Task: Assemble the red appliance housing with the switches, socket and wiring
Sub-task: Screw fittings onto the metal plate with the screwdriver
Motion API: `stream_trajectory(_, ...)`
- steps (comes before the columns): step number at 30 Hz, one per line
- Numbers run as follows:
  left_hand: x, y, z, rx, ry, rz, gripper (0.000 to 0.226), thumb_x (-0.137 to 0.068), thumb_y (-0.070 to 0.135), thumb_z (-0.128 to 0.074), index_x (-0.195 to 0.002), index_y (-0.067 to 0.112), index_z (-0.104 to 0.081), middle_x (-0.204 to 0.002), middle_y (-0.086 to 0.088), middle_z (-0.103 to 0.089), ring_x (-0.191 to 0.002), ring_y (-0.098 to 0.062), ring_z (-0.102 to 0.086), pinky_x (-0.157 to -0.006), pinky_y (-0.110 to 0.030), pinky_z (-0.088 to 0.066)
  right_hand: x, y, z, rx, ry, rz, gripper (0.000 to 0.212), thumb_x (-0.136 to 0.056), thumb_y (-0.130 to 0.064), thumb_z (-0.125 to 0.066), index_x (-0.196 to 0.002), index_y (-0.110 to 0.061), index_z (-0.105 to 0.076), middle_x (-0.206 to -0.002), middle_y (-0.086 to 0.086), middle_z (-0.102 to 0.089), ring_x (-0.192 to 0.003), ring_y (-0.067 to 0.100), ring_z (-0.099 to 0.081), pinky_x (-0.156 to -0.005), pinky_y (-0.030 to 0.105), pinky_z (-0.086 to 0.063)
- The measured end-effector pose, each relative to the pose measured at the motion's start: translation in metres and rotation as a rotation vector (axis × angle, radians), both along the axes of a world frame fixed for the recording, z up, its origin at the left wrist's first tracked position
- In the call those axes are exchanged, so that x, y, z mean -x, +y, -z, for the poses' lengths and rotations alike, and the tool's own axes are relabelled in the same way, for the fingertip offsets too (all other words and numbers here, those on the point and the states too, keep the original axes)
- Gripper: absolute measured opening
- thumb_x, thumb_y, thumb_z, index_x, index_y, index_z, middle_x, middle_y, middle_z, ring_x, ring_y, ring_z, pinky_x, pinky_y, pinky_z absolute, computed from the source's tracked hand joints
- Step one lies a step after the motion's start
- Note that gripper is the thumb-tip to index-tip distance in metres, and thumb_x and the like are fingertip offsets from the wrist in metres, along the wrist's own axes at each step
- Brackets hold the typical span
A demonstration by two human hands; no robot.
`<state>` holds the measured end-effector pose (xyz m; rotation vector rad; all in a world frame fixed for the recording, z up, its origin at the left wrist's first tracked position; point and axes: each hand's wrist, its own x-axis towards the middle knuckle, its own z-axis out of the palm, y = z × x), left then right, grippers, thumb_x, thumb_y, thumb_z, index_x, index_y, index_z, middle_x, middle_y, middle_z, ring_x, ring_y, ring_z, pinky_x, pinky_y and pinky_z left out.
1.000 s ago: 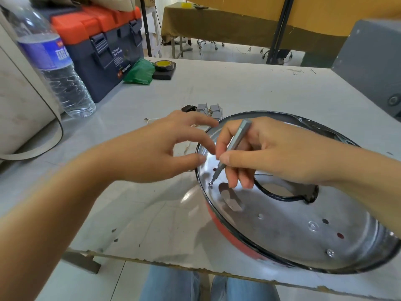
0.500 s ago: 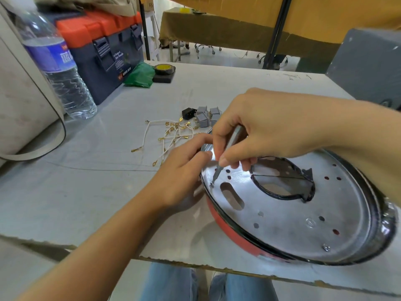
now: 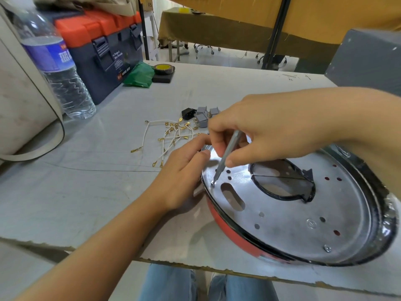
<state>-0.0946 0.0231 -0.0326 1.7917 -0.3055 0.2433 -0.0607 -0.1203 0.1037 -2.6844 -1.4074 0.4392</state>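
The red appliance housing (image 3: pixel 243 237) lies near the table's front edge, its silver metal plate (image 3: pixel 288 216) facing up. My right hand (image 3: pixel 269 135) pinches a thin grey screwdriver (image 3: pixel 229 152), whose tip stands on a small screw (image 3: pixel 213 183) at the plate's left rim. My left hand (image 3: pixel 182 177) holds the housing's left edge, fingers curled against the rim. Behind the hands lie white wires with gold terminals (image 3: pixel 171 135), several grey switches (image 3: pixel 202 115) and a black socket (image 3: pixel 188 114).
A water bottle (image 3: pixel 58 68) and a blue toolbox with an orange lid (image 3: pixel 102 44) stand at the back left. A green bag (image 3: pixel 138 76) and a tape roll (image 3: pixel 164 69) lie beside them. A grey box (image 3: pixel 366 61) stands at the back right. The table's front edge (image 3: pixel 195 266) is chipped.
My left hand dropped from beside the screwdriver to the housing's left rim. My right hand rose to hold the screwdriver more upright on the screw. The wires came into sight.
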Motion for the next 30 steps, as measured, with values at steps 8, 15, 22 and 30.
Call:
stream_trajectory(8, 0.000, 0.001, -0.001, -0.050, 0.007, -0.032, 0.028, -0.087, 0.020, -0.037, -0.084, 0.035, -0.060, -0.085, 0.001, -0.062, -0.084, -0.024, -0.056, -0.073, -0.049, -0.045, 0.003, 0.004, -0.001, -0.083, -0.117, -0.038, 0.017, -0.078, -0.029, -0.074, -0.065, -0.024, -0.063, -0.053, -0.008, -0.061, -0.058, -0.002, -0.055, -0.059, 0.013, -0.042)
stream_trajectory(15, 0.004, -0.001, -0.005, -0.108, -0.013, -0.014, 0.036, -0.096, 0.031, -0.028, -0.109, 0.022, -0.061, -0.109, 0.001, -0.063, -0.107, -0.022, -0.058, -0.088, -0.055, -0.045, 0.004, 0.007, 0.005, -0.024, -0.301, -0.012, 0.043, -0.090, -0.049, -0.053, -0.058, -0.020, -0.057, -0.050, -0.006, -0.049, -0.049, 0.008, -0.044, -0.052, 0.030, -0.040)
stream_trajectory(22, 0.003, -0.001, -0.006, -0.088, -0.041, -0.039, 0.029, -0.087, 0.015, -0.035, -0.078, 0.034, -0.054, -0.081, -0.002, -0.057, -0.078, -0.023, -0.051, -0.070, -0.050, -0.042, 0.005, -0.002, 0.003, -0.011, -0.054, -0.039, 0.015, -0.082, -0.033, -0.067, -0.078, -0.030, -0.054, -0.062, -0.021, -0.055, -0.068, -0.019, -0.045, -0.063, 0.005, -0.035)
stream_trajectory(30, 0.006, -0.002, -0.008, -0.065, -0.001, -0.047, 0.027, -0.088, 0.020, -0.034, -0.091, 0.019, -0.061, -0.089, -0.012, -0.063, -0.087, -0.026, -0.057, -0.078, -0.049, -0.044, 0.005, 0.008, 0.003, -0.015, -0.197, -0.004, 0.036, -0.084, -0.042, -0.064, -0.058, -0.020, -0.050, -0.045, -0.002, -0.054, -0.051, 0.007, -0.051, -0.049, 0.025, -0.035)
